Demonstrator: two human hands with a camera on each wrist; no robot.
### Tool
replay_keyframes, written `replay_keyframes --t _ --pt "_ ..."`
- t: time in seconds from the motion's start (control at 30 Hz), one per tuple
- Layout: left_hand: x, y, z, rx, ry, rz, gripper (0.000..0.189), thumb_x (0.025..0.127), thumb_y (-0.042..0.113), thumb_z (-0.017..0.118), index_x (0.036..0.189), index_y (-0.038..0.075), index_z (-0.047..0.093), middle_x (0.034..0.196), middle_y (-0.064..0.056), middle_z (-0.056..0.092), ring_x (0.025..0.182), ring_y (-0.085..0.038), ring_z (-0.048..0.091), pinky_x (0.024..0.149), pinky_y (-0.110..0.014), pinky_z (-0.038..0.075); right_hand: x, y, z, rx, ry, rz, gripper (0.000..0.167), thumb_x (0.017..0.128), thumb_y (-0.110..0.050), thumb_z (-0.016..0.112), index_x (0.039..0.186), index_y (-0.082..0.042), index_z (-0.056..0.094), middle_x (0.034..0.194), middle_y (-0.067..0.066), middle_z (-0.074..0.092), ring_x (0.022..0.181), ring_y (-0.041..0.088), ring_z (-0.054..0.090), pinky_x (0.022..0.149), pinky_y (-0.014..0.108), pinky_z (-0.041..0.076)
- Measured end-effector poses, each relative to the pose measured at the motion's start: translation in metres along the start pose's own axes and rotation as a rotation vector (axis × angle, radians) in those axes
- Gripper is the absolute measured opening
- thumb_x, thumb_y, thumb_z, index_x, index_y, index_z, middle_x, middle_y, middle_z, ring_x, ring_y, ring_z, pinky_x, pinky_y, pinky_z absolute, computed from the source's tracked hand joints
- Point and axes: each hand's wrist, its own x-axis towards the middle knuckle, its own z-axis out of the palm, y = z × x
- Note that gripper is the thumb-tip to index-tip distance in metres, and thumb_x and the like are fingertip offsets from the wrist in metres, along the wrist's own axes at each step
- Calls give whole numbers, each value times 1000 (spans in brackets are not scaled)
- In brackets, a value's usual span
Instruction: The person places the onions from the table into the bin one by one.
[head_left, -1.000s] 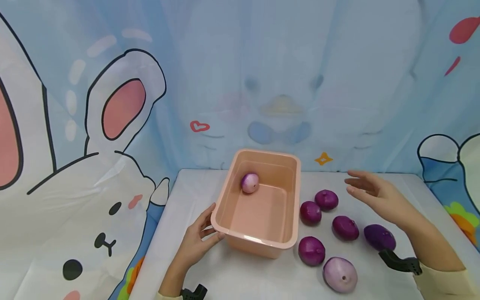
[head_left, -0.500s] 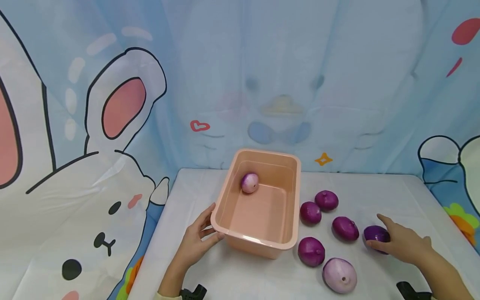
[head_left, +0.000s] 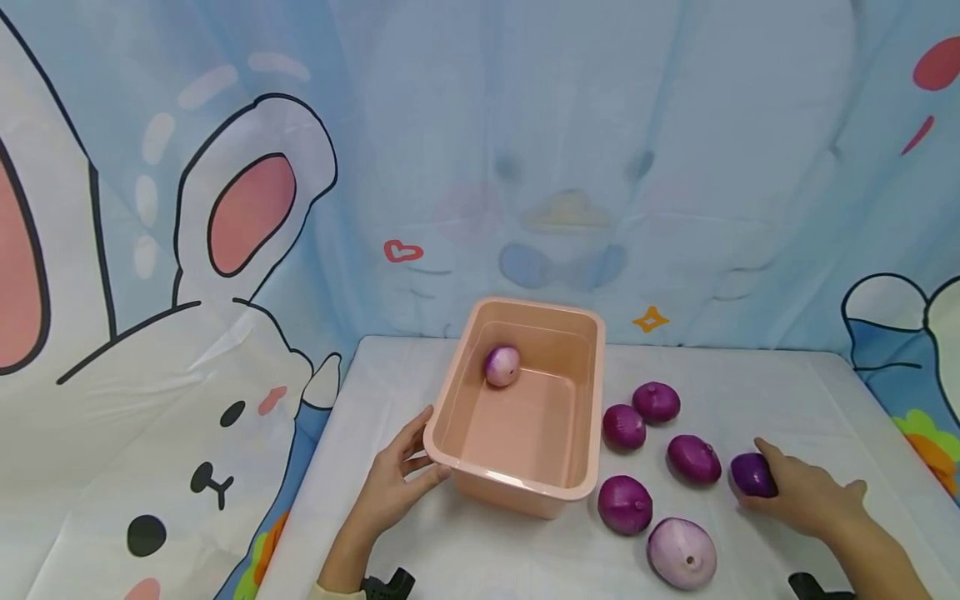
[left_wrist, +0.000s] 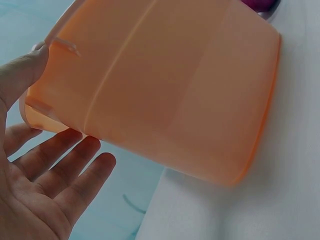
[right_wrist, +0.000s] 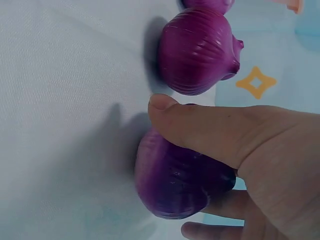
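Observation:
My right hand (head_left: 806, 496) grips a dark purple onion (head_left: 752, 475) at the right of the table, thumb on one side and fingers on the other; in the right wrist view the onion (right_wrist: 172, 180) is partly hidden behind the thumb. My left hand (head_left: 393, 479) holds the near-left corner of a peach plastic bin (head_left: 513, 496). In the left wrist view its thumb (left_wrist: 27, 72) lies at the rim and the fingertips touch the side wall (left_wrist: 165, 100). A pale purple-and-white onion (head_left: 502, 367) lies inside the bin, toward its far left.
Several purple onions lie between bin and right hand: a far one (head_left: 656, 402), one beside the bin (head_left: 624, 427), a middle one (head_left: 693, 459) and a near one (head_left: 626, 505). A paler onion (head_left: 682, 553) is nearest the front. A cartoon-printed curtain (head_left: 562, 125) hangs behind the white table (head_left: 465, 558).
My right hand came down from above the table's far right side onto the dark purple onion and now grips it. The left hand and the bin have stayed in place.

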Motion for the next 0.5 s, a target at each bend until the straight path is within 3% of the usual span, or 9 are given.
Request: replay_keyframes --t 0.23,0.5 --pt "1 1 0 1 0 -2 84 90 13 84 161 21 39 152 -8 52 130 -27 59 100 -41 55 -1 -2 -10 -1 36 1 132 67 -73 84 151 12 28 129 48 45 111 69 46 86 98 7" --pt "1 2 0 -12 -1 -2 84 91 14 84 162 21 38 152 -10 52 130 -28 59 100 -37 54 -3 -33 -42 -31 198 -120 124 70 -67 86 152 9 32 129 47 48 109 70 46 84 98 4"
